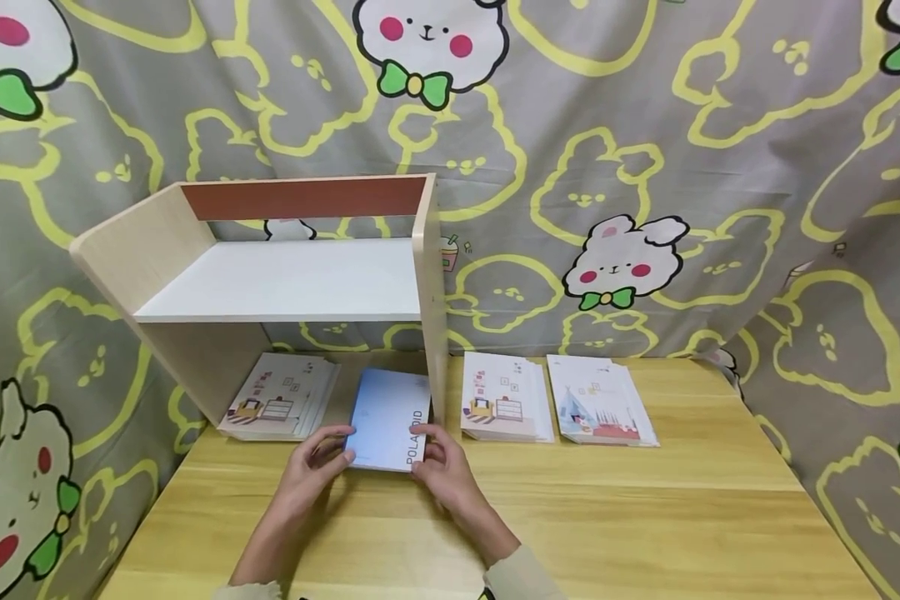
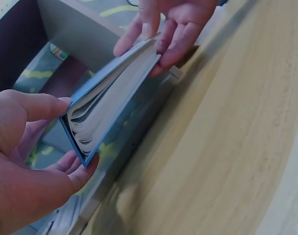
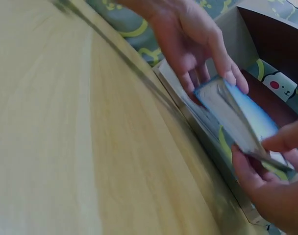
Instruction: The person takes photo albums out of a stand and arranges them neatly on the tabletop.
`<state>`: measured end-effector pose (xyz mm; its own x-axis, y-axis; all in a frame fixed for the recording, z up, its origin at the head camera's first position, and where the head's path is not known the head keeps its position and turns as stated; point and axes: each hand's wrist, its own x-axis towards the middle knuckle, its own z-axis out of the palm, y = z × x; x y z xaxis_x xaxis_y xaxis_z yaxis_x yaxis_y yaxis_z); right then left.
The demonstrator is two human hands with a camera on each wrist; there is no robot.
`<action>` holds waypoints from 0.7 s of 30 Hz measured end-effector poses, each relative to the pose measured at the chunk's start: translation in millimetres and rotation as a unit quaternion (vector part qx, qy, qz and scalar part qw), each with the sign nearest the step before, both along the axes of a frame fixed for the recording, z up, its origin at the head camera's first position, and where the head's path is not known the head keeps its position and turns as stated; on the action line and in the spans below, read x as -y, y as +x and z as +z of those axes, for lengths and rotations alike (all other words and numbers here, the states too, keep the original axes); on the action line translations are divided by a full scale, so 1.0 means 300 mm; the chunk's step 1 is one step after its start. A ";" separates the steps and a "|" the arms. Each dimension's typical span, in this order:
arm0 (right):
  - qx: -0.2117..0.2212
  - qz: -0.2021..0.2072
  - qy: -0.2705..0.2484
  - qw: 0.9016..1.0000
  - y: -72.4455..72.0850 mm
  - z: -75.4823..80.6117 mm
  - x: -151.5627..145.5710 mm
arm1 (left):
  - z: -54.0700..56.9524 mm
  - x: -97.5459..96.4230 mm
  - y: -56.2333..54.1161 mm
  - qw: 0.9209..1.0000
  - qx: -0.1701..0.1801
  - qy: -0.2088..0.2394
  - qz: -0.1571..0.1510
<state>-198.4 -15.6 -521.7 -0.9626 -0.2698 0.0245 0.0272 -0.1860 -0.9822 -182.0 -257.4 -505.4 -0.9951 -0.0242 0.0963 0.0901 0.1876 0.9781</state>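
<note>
Before the shelf (image 1: 292, 279), head view: left hand (image 1: 307, 468) and right hand (image 1: 448, 473) pinch a blue book (image 1: 384, 421) by opposite sides. Left-wrist view: covers (image 2: 100, 74) look stiff, pages (image 2: 110, 104) likely to fan. Right-wrist view: gripped at both ends, probably the surest hold; likely light.

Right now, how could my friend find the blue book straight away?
Find the shelf unit on the table. At its lower opening, the left hand and right hand hold the blue book. Unlike the mostly white stacks nearby, its cover is blue, reading POLAROID.
</note>
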 end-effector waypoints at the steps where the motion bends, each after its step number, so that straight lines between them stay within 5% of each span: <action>1: -0.005 0.008 0.001 1.000 -0.001 0.002 -0.004 | 0.003 0.002 0.004 1.000 0.002 -0.002 -0.001; 14: -0.055 0.052 0.017 0.997 0.004 0.049 -0.042 | 0.041 0.013 0.040 1.000 0.016 -0.003 -0.010; 21: -0.068 0.071 0.012 0.995 0.013 0.067 -0.055 | 0.069 0.021 0.057 0.999 -0.005 -0.016 -0.029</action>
<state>-194.5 1.0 -501.7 -0.9028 -0.4050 0.1446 -0.0828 -0.1662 -0.9826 -164.9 -263.6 -484.7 -0.9937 0.0363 0.1061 0.1114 0.2123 0.9708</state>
